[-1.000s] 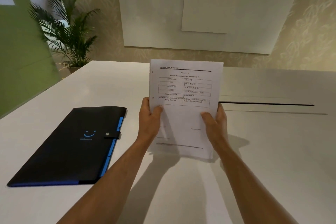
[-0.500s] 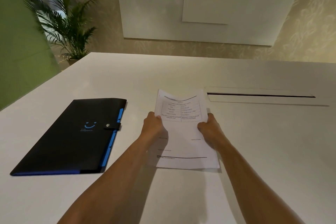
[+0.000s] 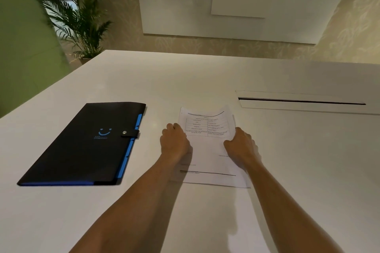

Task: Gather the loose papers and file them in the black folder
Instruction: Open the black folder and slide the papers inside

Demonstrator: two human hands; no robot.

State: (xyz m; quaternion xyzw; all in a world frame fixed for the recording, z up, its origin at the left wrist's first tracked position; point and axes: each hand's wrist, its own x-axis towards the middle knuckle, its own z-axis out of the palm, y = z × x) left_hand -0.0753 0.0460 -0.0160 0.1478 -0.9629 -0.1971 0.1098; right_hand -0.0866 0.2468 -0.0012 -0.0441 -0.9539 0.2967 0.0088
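Note:
A stack of white printed papers [image 3: 207, 150] lies nearly flat on the white table [image 3: 185, 80], its far edge curled up slightly. My left hand [image 3: 174, 141] grips the stack's left edge and my right hand [image 3: 239, 146] grips its right edge. The black folder [image 3: 82, 146] lies flat to the left of the papers, a hand's width from my left hand. It is shut, with a snap strap [image 3: 130, 133] fastened over its blue-tabbed right side and a blue smile mark on its cover.
A long cable slot [image 3: 300, 101] is set in the table behind and to the right of the papers. A potted palm [image 3: 78, 18] stands beyond the table's far left corner beside a green wall [image 3: 22, 47].
The papers went from upright in both hands to lying almost flat on the table. Both hands lowered with them and keep their grip on the edges.

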